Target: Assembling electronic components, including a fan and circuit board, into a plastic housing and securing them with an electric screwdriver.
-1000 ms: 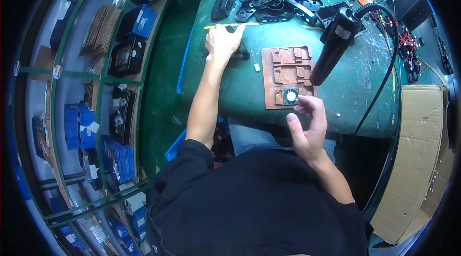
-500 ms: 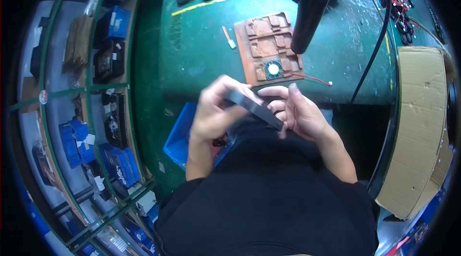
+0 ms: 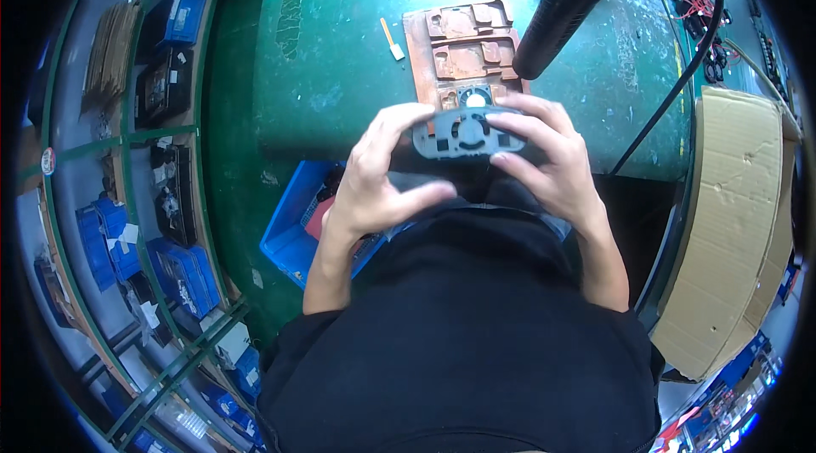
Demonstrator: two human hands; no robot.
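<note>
A dark grey plastic housing with rounded ends, a round vented opening and small square holes is raised in front of me, its slotted face in view. My right hand grips its right end, thumb at the lower edge and fingers across the face. At the upper left corner, the fingertips of my left hand touch the housing, while the thumb stretches out below, apart from it. Just beyond lies a brown fixture board with shaped recesses. A small fan sits in its nearest recess, partly hidden by the housing.
Left of the board lies a small brush. A black cylindrical tool hangs over the bench on the right, near a black cable. A blue bin stands below left, a cardboard box at right, shelving at left.
The housing has turned from edge-on to face-on and moved up toward the board. My right hand has closed on its right end; my left thumb has come away from it.
</note>
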